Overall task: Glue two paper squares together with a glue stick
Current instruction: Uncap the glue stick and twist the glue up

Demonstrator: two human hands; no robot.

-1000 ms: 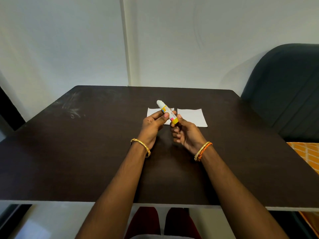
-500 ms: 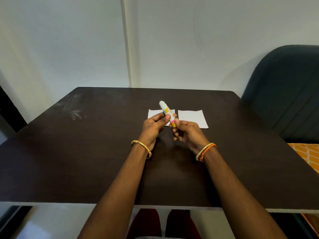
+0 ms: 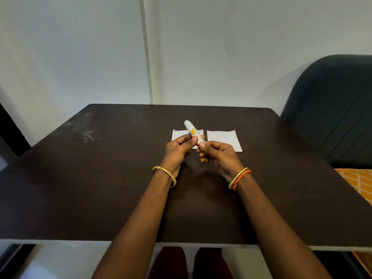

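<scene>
A white glue stick (image 3: pixel 192 130) with a yellow label is held tilted above the dark table (image 3: pixel 100 178), its white capped end pointing up and away. My left hand (image 3: pixel 178 151) pinches its middle with thumb and fingers. My right hand (image 3: pixel 218 158) grips its lower end with the fingertips. Two white paper squares lie flat side by side just behind the hands: the left square (image 3: pixel 178 134) is partly hidden by my left hand and the stick, the right square (image 3: pixel 224 139) is nearly all visible.
A dark upholstered chair (image 3: pixel 334 109) stands at the table's right side, with an orange patterned cloth (image 3: pixel 356 180) below it. A white wall rises behind the table. Faint scuff marks (image 3: pixel 86 129) show at the table's far left.
The glue stick has tipped more upright, and my right fingers have shifted round its lower end. Both hands stay in about the same spot.
</scene>
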